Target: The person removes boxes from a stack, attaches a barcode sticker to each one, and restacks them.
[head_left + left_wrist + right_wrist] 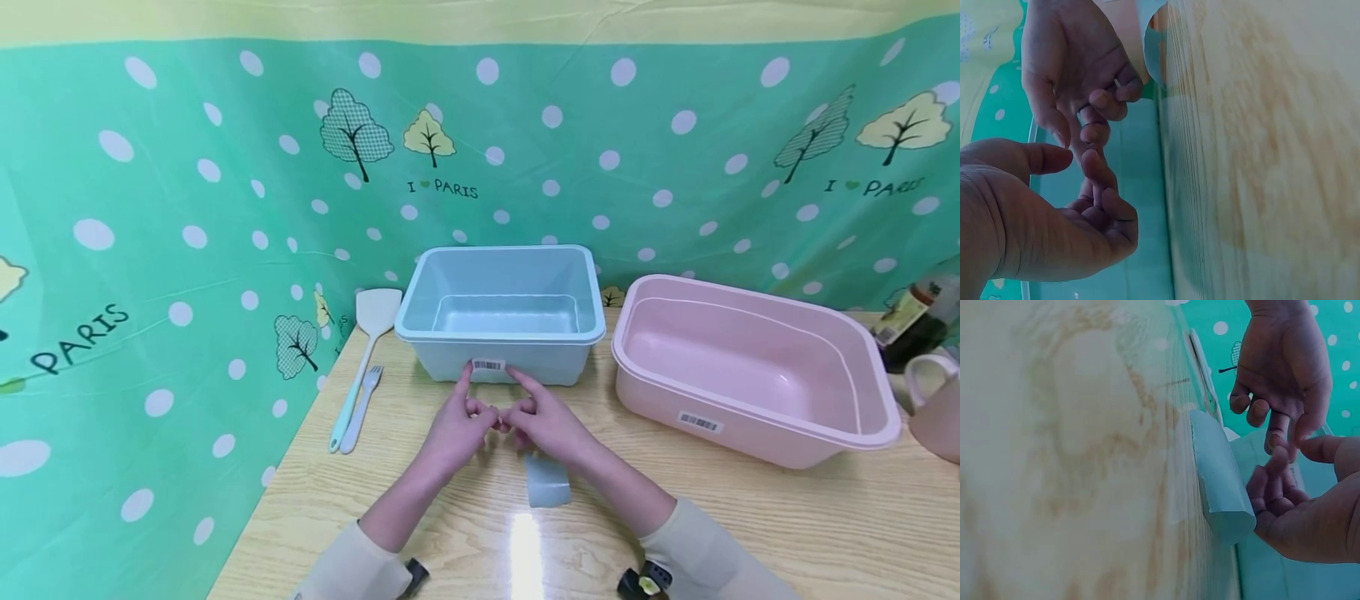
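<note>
A light blue plastic basin (501, 337) stands upright against the cloth, with a white barcode label (489, 365) on its front wall. My left hand (460, 427) points its index finger at the label's left end, touching there. From the other side, my right hand (551, 423) has its index fingertip at the label's right end. The remaining fingers of both hands are loosely bent, meeting or nearly meeting below the label. Neither hand holds anything in the left wrist view. A curled pale blue paper piece (1221, 472) lies on the table beside the right hand.
To the right sits a pink basin (750, 350) with its own barcode label. A white spatula (378, 312) and a blue fork (363, 408) lie at left. A mug (939, 408) and dark bottles (911, 321) stand far right. Dotted green cloth (525, 150) hangs behind.
</note>
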`<state>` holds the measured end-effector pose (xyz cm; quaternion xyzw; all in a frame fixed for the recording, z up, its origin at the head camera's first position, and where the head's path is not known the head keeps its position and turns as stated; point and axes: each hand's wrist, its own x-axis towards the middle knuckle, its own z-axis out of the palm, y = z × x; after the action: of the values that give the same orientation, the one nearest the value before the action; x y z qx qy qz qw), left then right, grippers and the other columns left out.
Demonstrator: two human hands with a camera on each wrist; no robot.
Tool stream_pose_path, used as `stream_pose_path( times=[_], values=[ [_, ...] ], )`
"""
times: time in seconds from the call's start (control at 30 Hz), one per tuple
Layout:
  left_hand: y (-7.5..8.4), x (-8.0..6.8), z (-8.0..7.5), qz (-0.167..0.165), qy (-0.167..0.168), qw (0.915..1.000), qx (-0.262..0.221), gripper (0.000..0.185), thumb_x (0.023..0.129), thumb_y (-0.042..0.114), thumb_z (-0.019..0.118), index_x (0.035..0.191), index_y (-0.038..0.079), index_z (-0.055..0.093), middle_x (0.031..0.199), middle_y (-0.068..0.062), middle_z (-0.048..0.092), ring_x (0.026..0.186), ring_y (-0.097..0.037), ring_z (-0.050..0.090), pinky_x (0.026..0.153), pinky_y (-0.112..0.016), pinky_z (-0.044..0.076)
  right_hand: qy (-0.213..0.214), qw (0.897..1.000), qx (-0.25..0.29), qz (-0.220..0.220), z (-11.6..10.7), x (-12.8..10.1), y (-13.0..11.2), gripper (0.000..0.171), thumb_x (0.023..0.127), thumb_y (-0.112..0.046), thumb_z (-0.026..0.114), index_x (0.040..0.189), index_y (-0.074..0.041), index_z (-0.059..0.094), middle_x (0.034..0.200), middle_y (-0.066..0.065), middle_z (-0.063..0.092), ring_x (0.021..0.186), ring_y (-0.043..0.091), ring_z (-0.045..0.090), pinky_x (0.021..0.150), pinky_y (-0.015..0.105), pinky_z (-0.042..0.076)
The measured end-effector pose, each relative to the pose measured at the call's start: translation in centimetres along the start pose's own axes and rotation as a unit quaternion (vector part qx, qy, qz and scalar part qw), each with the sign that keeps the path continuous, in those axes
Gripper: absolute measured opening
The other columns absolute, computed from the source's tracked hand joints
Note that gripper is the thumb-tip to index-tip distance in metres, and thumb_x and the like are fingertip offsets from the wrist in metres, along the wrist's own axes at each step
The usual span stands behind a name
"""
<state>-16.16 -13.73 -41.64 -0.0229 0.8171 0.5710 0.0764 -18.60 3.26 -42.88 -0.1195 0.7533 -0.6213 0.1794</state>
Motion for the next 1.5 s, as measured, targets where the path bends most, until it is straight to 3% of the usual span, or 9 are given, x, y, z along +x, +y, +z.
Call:
stream_pose_path(
  times=[0.23,0.57,0.77,0.9,1.03,1.2,1.5],
  values=[
    [-0.1,0.1,0.0,-0.006,-0.007,1.0,-0.005,0.089,0.095,0.014,0.06,0.164,0.017,0.003,0.085,-0.003,0.069,0.058,-0.017,0.053,0.045,-0.022,0.037,0.017,1.0,-0.017,-0.011,0.0,0.4,0.1,0.061,0.095,-0.004,0.061,0.153,-0.016,0.043,0.076,0.013,0.065,0.057,0.02,0.052,0.052,0.026,0.042],
    [-0.6,0.2,0.3,0.003,-0.013,0.9997,-0.023,0.091,0.094,0.011,0.062,0.164,0.018,0.003,0.087,-0.009,0.069,0.061,-0.018,0.055,0.05,-0.024,0.04,0.002,0.999,-0.03,-0.024,0.0,1.6,0.2,0.061,0.097,0.002,0.055,0.154,-0.018,0.044,0.08,0.019,0.063,0.057,0.018,0.05,0.051,0.024,0.04],
    [-0.5,0.2,0.3,0.007,0.005,0.9999,-0.014,0.09,0.094,0.012,0.062,0.164,0.016,0.006,0.088,-0.007,0.07,0.059,-0.018,0.056,0.047,-0.024,0.04,0.0,0.999,-0.02,-0.025,0.0,1.5,-0.1,0.059,0.098,0.0,0.056,0.154,-0.015,0.044,0.079,0.016,0.062,0.055,0.019,0.048,0.051,0.025,0.039],
    [-0.3,0.2,0.1,0.017,0.021,0.9995,-0.016,0.082,0.093,0.008,0.062,0.162,0.015,0.018,0.089,-0.008,0.068,0.059,-0.018,0.056,0.047,-0.024,0.041,0.002,0.999,-0.021,-0.027,0.0,1.6,0.0,0.058,0.098,-0.001,0.058,0.153,-0.015,0.045,0.077,0.016,0.062,0.055,0.019,0.049,0.052,0.027,0.04],
    [-0.3,0.3,-0.1,0.023,0.014,0.9995,-0.015,0.075,0.093,0.007,0.062,0.159,0.018,0.028,0.089,-0.009,0.066,0.06,-0.02,0.056,0.047,-0.024,0.042,-0.002,0.999,-0.019,-0.026,0.0,1.6,0.0,0.057,0.099,-0.003,0.059,0.153,-0.015,0.045,0.077,0.014,0.061,0.055,0.019,0.049,0.051,0.027,0.039],
    [-0.5,0.5,-0.4,0.009,0.003,0.9999,-0.008,0.078,0.094,0.01,0.062,0.161,0.022,0.025,0.091,-0.008,0.066,0.062,-0.022,0.058,0.046,-0.023,0.04,0.001,1.0,-0.015,-0.022,-0.3,1.6,-0.1,0.055,0.099,-0.004,0.058,0.152,-0.014,0.046,0.08,0.017,0.062,0.057,0.019,0.05,0.053,0.028,0.041],
    [-0.6,0.6,-0.7,0.009,0.005,0.9999,-0.006,0.079,0.092,0.011,0.062,0.161,0.018,0.024,0.09,-0.007,0.067,0.06,-0.018,0.056,0.044,-0.023,0.037,0.021,0.999,-0.033,-0.007,-0.9,1.8,0.1,0.053,0.097,-0.004,0.06,0.149,-0.012,0.05,0.085,0.017,0.065,0.06,0.02,0.051,0.056,0.029,0.043]
  ],
)
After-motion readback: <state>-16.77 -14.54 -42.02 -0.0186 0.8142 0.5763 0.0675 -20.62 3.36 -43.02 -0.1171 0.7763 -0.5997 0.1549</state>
